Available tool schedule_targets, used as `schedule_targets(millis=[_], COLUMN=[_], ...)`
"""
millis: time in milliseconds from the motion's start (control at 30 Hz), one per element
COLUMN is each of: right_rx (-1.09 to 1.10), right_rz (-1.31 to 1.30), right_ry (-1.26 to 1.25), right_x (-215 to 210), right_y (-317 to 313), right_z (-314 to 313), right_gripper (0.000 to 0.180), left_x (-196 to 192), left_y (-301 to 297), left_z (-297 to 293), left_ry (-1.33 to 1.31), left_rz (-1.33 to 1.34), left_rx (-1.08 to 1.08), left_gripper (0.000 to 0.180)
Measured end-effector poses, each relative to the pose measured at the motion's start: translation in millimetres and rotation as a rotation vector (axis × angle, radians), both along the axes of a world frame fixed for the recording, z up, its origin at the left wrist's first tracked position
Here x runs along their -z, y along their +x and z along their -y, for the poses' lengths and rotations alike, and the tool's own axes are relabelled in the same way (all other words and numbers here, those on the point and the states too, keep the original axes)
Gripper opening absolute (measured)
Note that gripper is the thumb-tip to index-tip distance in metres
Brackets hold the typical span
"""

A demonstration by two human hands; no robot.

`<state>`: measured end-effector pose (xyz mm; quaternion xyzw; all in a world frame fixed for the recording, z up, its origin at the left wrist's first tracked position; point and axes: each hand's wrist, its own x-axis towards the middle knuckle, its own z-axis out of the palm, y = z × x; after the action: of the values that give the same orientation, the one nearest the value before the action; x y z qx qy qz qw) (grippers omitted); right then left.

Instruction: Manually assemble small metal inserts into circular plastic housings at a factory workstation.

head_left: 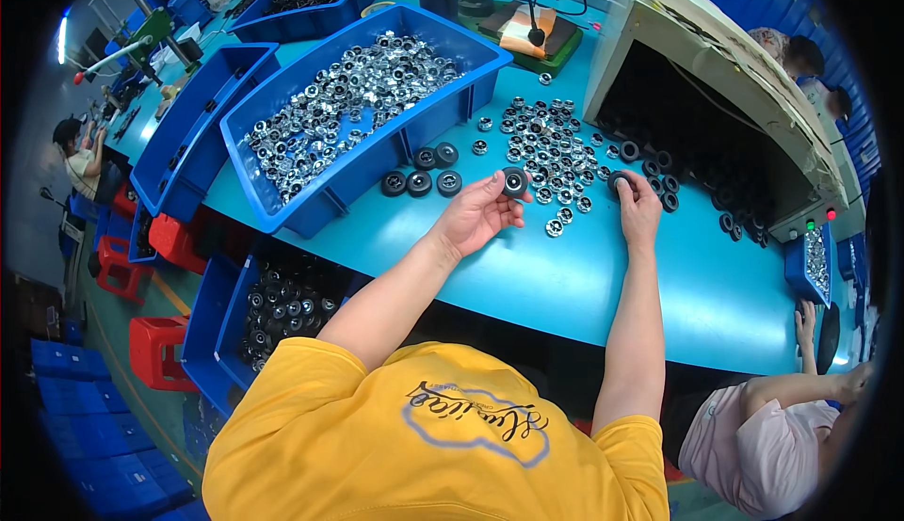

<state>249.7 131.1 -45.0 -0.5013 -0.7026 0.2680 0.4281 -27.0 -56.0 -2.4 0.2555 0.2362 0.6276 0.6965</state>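
Observation:
My left hand (476, 219) pinches a small wheel (514, 182), a black tire with a shiny hub in its middle. To the right, my right hand (640, 212) has its fingers closed on a black rubber tire (618, 180). Between and beyond both hands, loose silver wheel hubs (549, 149) spread over the blue-green table (527, 276). Several wheels with hubs in them (419, 182) sit left of my left hand, against a large blue bin. Bare black tires (663, 160) lie just right of my right hand.
The large blue bin (377, 168) holds many silver hubs. A beige machine housing (734, 60) with a dark opening stands at the right, tires piled at its mouth. Below the table's left edge, another bin holds wheels (282, 309). A co-worker (763, 436) sits at the lower right.

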Motion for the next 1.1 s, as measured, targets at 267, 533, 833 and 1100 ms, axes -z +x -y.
schedule_targets(millis=[267,533,833,1100], right_rx=[-0.028,-0.324,-0.547,-0.216], right_rz=[-0.066,-0.561,-0.578,0.048], right_ry=[0.060,-0.330,-0.580,-0.101], right_x=[-5,-63,-92,-70], right_y=[-4,-32,-68,-37], right_z=[6,42,76,66], right_gripper=[0.025,0.027,0.030,0.026], left_x=[-16,-26,-40,-3], left_y=[-35,-35,42,25], left_z=[48,50,-30,-43], left_ry=[-0.074,0.325,0.023,-0.051], left_rz=[-1.274,-1.969,-0.609,-0.294], left_rx=[-0.484,-0.971,-0.190,-0.160], left_gripper=[0.023,0.027,0.029,0.027])
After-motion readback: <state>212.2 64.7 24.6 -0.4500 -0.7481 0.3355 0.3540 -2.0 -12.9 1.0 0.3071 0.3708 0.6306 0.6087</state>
